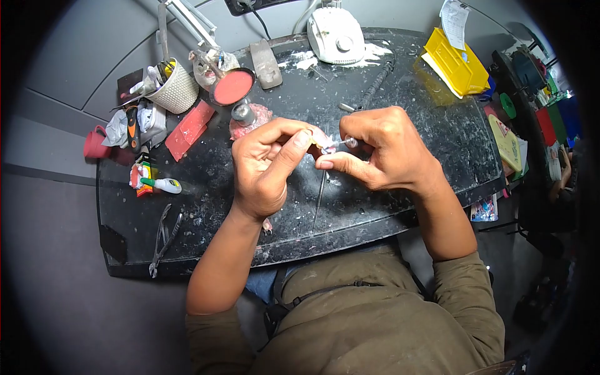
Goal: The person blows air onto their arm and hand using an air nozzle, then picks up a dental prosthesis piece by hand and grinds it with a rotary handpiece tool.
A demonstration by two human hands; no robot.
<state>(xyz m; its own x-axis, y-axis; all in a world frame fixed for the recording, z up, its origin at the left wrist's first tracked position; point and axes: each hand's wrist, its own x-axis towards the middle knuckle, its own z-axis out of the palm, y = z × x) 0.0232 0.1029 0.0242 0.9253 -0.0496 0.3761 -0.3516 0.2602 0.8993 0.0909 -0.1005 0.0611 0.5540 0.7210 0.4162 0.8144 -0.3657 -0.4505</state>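
Note:
Above the middle of the black bench, my left hand [265,165] pinches a small pink and yellowish piece [317,141] that looks like a denture or dental model part. My fingers hide much of it. My right hand [387,150] is closed round a small metal tool [350,142] with a rounded shiny end, pointing at the piece. The right thumb reaches toward the piece's lower side; whether it touches, I cannot tell. Below the hands, a thin dark pointed instrument [321,195] lies on the bench.
On the bench [225,219] lie pliers [164,240], pink wax sheets [189,130] and a small dropper bottle [164,185]. Behind stand a pan of pink wax [233,86], a white basket [175,87] of tools, a white control box [336,36] and a yellow tray [455,65]. A corded handpiece [375,84] rests right of centre.

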